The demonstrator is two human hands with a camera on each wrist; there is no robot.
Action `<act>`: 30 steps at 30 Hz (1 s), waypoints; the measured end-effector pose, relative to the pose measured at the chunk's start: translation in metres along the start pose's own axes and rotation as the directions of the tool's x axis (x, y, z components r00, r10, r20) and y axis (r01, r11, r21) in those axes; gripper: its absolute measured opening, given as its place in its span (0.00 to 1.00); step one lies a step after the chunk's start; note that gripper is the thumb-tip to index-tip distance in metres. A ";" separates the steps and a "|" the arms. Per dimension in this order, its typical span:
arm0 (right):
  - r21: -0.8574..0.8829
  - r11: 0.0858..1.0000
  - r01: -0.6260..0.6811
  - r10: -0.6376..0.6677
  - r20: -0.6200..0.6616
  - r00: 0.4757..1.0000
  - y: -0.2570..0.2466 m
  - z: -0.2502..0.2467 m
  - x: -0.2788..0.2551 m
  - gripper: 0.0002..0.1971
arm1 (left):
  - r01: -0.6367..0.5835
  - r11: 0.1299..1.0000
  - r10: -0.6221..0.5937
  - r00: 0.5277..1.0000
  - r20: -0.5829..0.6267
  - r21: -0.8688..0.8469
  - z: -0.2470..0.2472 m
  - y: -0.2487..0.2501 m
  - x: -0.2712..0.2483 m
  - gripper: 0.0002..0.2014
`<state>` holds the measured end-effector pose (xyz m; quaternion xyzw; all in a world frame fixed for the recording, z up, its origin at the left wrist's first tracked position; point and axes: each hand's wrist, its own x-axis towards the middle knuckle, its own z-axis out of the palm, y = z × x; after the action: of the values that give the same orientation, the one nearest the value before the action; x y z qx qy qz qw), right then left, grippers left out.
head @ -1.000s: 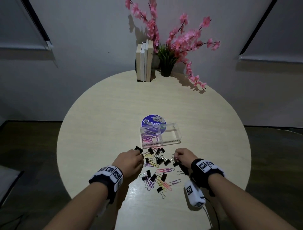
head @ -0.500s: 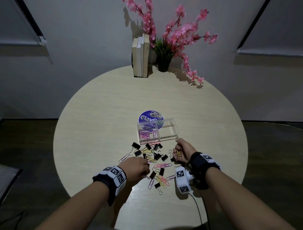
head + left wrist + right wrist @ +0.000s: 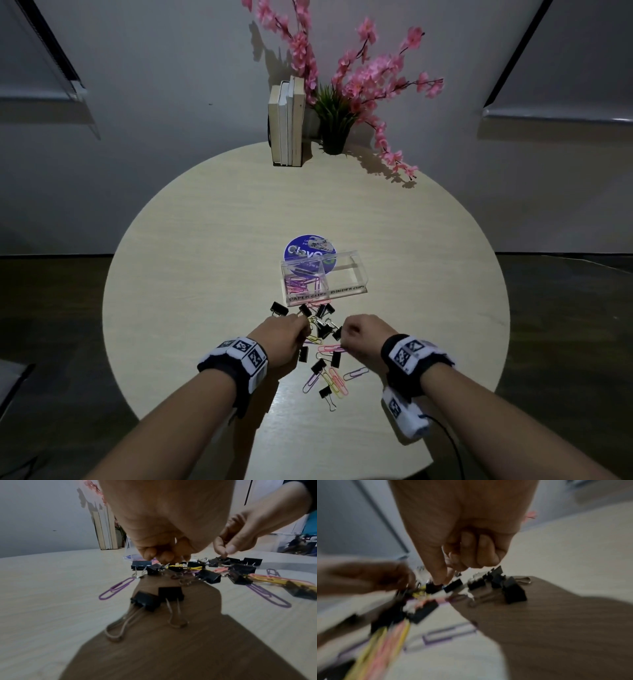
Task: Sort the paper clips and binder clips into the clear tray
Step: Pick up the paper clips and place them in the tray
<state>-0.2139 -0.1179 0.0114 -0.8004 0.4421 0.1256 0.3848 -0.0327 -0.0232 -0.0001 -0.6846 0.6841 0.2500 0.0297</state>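
The clear tray point(image 3: 346, 291) stands mid-table with two compartments; the left one holds purple and pink paper clips point(image 3: 301, 284), and the right one looks bare. Just in front of it lies a pile of black binder clips point(image 3: 323, 329) and coloured paper clips point(image 3: 337, 379). My left hand point(image 3: 306, 327) is at the pile's left side, with curled fingertips point(image 3: 167, 557) pinching at a yellow paper clip point(image 3: 178, 565). At the pile's right side, my right hand point(image 3: 343, 337) pinches a black binder clip point(image 3: 221, 561) between thumb and finger. The right wrist view is blurred.
A round blue sticker point(image 3: 305, 248) lies under the tray's back left. Upright books point(image 3: 287, 123) and a potted plant with pink blossoms point(image 3: 337, 113) stand at the table's far edge. Two binder clips point(image 3: 159, 597) lie near my left wrist. The table's near edge is close below my forearms.
My left hand has moved forward from the pile's near-left side to the yellow paper clip. My right hand has dropped back from near the tray onto the pile.
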 end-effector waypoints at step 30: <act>-0.334 0.935 0.115 -0.111 0.030 0.993 -0.016 -0.015 0.008 0.13 | 0.005 1.000 -0.005 0.996 -0.090 0.000 -0.018 0.003 0.016 0.09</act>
<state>-0.1990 -0.1283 0.0248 -0.8776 0.3655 0.1812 0.2519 -0.0313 -0.0449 0.0102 -0.6969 0.6830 0.2188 -0.0002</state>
